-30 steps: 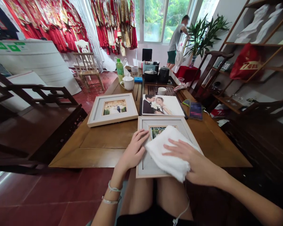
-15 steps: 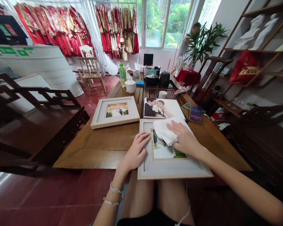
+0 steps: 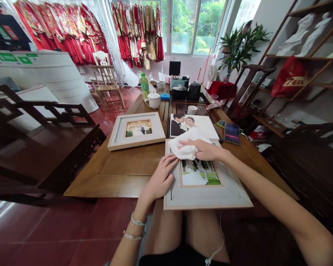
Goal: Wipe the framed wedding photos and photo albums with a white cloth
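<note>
The picture frame lies, in the head view, at the near edge of the bench. The left grip rests on its left border, fingers loosely extended. The right grip lies over white cloth upon its upper part; whether it pinches this cloth, I cannot tell.

We can read a pale "7号" on the red bag by the shelves, R side; its other chars are too blurry. Green signs on the white counter & the phone screen: txt too small for us.
</note>
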`<state>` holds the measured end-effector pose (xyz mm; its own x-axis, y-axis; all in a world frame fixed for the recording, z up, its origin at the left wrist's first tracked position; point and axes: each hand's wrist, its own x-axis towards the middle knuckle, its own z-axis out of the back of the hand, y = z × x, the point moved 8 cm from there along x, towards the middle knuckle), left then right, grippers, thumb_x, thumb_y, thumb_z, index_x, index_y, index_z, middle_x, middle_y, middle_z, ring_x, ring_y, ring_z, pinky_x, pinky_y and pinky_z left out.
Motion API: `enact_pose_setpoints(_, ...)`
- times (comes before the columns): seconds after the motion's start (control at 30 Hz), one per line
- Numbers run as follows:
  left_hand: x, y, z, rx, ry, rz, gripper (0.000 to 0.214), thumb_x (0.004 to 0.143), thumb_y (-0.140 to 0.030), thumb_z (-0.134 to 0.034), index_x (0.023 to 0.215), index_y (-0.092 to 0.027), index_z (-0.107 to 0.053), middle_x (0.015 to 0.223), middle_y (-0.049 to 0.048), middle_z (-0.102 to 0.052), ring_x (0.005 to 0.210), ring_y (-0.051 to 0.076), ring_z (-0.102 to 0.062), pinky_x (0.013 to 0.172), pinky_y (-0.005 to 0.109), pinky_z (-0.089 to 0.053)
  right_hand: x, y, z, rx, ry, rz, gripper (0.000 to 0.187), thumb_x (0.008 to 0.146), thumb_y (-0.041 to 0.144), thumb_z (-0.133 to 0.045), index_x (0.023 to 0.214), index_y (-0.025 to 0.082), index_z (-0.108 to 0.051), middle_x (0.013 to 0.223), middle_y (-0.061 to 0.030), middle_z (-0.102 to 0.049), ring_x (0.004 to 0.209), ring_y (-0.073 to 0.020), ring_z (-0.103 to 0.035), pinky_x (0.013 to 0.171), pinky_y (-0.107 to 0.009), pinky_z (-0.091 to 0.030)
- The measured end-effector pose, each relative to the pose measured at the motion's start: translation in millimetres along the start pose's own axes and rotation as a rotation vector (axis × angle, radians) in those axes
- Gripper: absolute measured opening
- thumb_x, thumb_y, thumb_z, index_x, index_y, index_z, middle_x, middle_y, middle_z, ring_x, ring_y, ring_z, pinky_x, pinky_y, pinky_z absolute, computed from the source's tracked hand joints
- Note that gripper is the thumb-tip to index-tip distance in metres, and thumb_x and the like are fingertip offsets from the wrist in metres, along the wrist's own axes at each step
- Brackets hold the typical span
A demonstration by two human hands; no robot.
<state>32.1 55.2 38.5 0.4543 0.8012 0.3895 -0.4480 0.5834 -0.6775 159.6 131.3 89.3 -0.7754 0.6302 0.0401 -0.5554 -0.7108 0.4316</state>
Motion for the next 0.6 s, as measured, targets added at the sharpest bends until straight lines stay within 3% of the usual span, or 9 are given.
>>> enact_pose_setpoints(0.1, 0.1, 0.7, -0.5, -0.010, 0.002, 0.003, 0.056, 0.084, -0.008, -0.039, 0.138, -0.021, -0.047, 0.144, 0.0101, -0.045, 0.139, 0.028, -0.029, 0.116, 0.056, -0.025, -21.2, -11.7, 4.5, -0.066, 0.010, -0.110, 0.071, 0.066, 0.002, -0.044, 0.135, 0.017, -0.052, 0.138, -0.0091, -0.054, 0.125, -0.0310, -0.052, 0.103, -0.047, -0.041)
enact_pose_setpoints(0.2, -0.6, 1.5, -1.0, -0.013, 0.001, 0.018, 0.052, 0.087, -0.011, -0.038, 0.138, -0.020, -0.047, 0.145, 0.0100, -0.044, 0.139, 0.027, -0.027, 0.117, 0.055, -0.024, -39.6, -3.4, 1.6, -0.072, -0.039, -0.174, 0.067, 0.066, 0.001, -0.045, 0.130, 0.017, -0.057, 0.136, -0.0100, -0.056, 0.124, -0.0315, -0.052, 0.103, -0.048, -0.042)
enact_pose_setpoints(0.33, -1.8, 2.8, 0.2, -0.035, -0.022, 0.043, 0.046, 0.094, -0.018, -0.034, 0.138, -0.021, -0.047, 0.144, 0.0092, -0.045, 0.139, 0.025, -0.028, 0.117, 0.054, -0.023, -59.4, 41.7, -19.4, 0.004, -0.074, -0.135, 0.068, 0.064, 0.000, -0.044, 0.128, 0.017, -0.059, 0.137, -0.0109, -0.055, 0.134, -0.0298, -0.040, 0.111, -0.050, -0.030)
enact_pose_setpoints(0.4, -1.8, 3.0, 0.8, -0.046, -0.032, 0.044, 0.045, 0.095, -0.019, -0.032, 0.138, -0.022, -0.048, 0.143, 0.0088, -0.046, 0.139, 0.025, -0.028, 0.117, 0.053, -0.023, -70.5, 66.1, -29.3, 0.063, -0.041, -0.128, 0.069, 0.064, 0.000, -0.045, 0.130, 0.016, -0.057, 0.136, -0.0129, -0.055, 0.134, -0.0303, -0.040, 0.111, -0.051, -0.030)
enact_pose_setpoints(0.5, -1.1, 3.5, 0.6, -0.048, -0.031, 0.045, 0.044, 0.097, -0.022, -0.032, 0.138, -0.023, -0.047, 0.144, 0.0084, -0.046, 0.140, 0.024, -0.028, 0.118, 0.052, -0.023, -85.8, 100.3, -36.9, 0.180, 0.074, -0.030, 0.073, 0.060, 0.000, -0.045, 0.130, 0.018, -0.057, 0.134, -0.0104, -0.058, 0.133, -0.0281, -0.043, 0.112, -0.046, -0.032)
enact_pose_setpoints(0.6, -0.1, 3.6, 0.2, -0.048, -0.027, 0.045, 0.043, 0.098, -0.025, -0.032, 0.138, -0.023, -0.048, 0.144, 0.0081, -0.045, 0.140, 0.024, -0.028, 0.118, 0.052, -0.022, -94.7, 120.6, -37.6, 0.306, 0.189, 0.134, 0.080, 0.056, -0.001, -0.044, 0.133, 0.020, -0.054, 0.134, -0.0062, -0.059, 0.137, -0.0241, -0.037, 0.115, -0.044, -0.026)
